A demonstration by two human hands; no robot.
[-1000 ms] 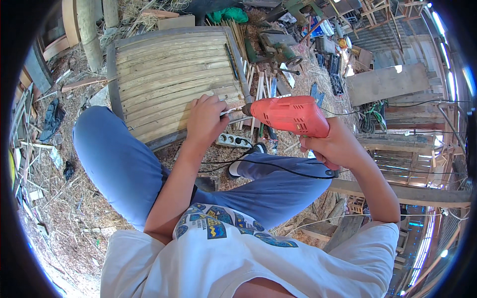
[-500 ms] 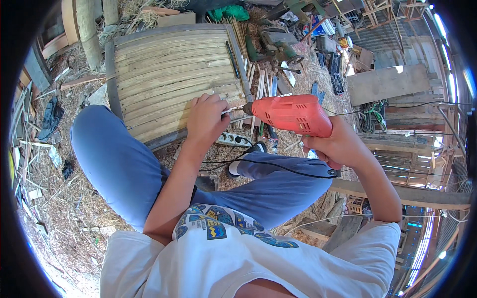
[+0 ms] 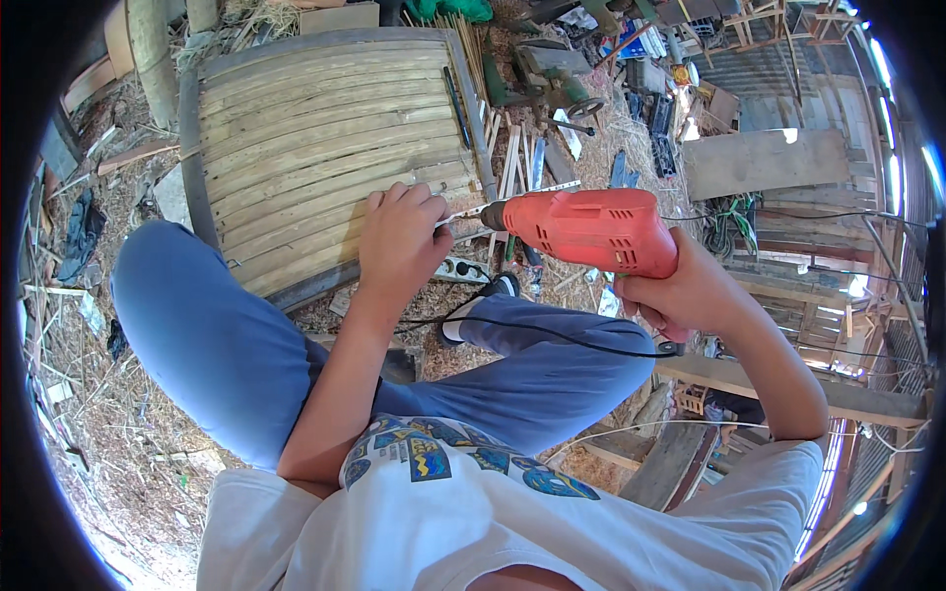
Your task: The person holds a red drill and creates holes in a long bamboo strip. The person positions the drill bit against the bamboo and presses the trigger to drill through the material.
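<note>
Red power drill in the right hand, pointing toward the left hand.

Small lettering and blue-and-yellow patches are printed on the white T-shirt. The drill's long axis lies nearly level across the view, chuck to the left, rear slightly lower; it is held just right of the slatted wooden panel. The right hand wraps its handle; the left is curled near the bit, whether gripping anything I cannot tell.
</note>
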